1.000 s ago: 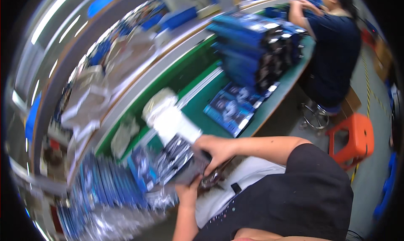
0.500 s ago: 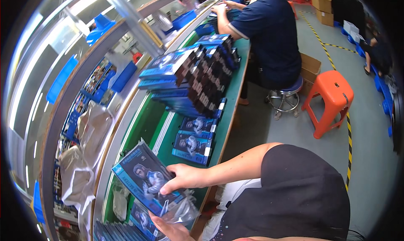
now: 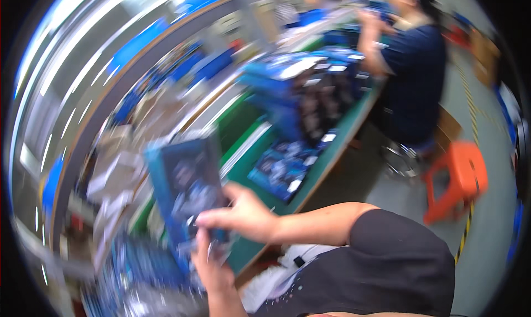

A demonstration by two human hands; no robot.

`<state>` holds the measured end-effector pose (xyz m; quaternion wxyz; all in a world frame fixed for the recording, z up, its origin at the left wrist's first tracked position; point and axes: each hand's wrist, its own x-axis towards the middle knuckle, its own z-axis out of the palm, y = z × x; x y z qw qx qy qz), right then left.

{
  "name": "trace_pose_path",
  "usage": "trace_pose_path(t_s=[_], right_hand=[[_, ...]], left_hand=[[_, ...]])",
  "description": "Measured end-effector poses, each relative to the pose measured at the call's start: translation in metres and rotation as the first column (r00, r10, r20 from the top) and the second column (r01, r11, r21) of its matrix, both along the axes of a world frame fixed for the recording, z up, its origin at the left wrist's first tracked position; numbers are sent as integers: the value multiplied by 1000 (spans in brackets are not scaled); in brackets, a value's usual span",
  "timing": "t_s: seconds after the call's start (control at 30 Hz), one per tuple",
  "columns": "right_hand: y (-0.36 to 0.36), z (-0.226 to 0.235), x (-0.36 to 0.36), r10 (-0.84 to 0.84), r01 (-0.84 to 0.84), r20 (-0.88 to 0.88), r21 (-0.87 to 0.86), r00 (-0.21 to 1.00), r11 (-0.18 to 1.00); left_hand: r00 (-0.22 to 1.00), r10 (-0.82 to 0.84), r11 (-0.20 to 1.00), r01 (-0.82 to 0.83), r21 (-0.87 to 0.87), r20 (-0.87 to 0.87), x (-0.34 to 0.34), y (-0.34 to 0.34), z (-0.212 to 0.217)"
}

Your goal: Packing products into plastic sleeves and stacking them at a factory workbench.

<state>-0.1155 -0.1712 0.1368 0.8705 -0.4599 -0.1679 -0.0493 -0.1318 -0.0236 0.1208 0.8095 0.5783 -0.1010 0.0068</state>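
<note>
In my right hand (image 3: 243, 214) is a flat blue-and-black box (image 3: 185, 184), printed with a figure in a light jacket. The thumb lies across its front and the fingers go behind its right edge. My left hand (image 3: 211, 264) holds the box's lower end, its thumb pointing up along the front; the other fingers are mostly hidden. Clear plastic film (image 3: 220, 251) shows around that lower end, between the hands. The box is tilted up above the bench, and motion blur softens its details.
Beyond my hands, similar boxes (image 3: 285, 165) lie on the green bench (image 3: 249, 248), with a tall stack of boxes (image 3: 326, 95) behind. More blurred packages (image 3: 141, 259) fill the lower left. A seated co-worker (image 3: 412, 79) works farther along. An orange stool (image 3: 456, 178) stands at right.
The whole view has swung left, so the bench and co-worker appear farther right and blurred. The box stands more upright, and my left hand has moved up its lower end.
</note>
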Motion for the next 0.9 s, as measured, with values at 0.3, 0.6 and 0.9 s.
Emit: trace_pose_path(t_s=[0.3,0.6,0.9], right_hand=[[50,76,6,113,-83,342,-103,933,991],[65,71,28,144,3,404,-341,903,940],[10,5,66,-36,128,205,-456,978,881]], left_hand=[[960,145,980,-105,-172,240,-14,33,90],[782,536,838,-443,-319,319,-26,190,158],[455,890,455,-890,16,38,-72,365,169]])
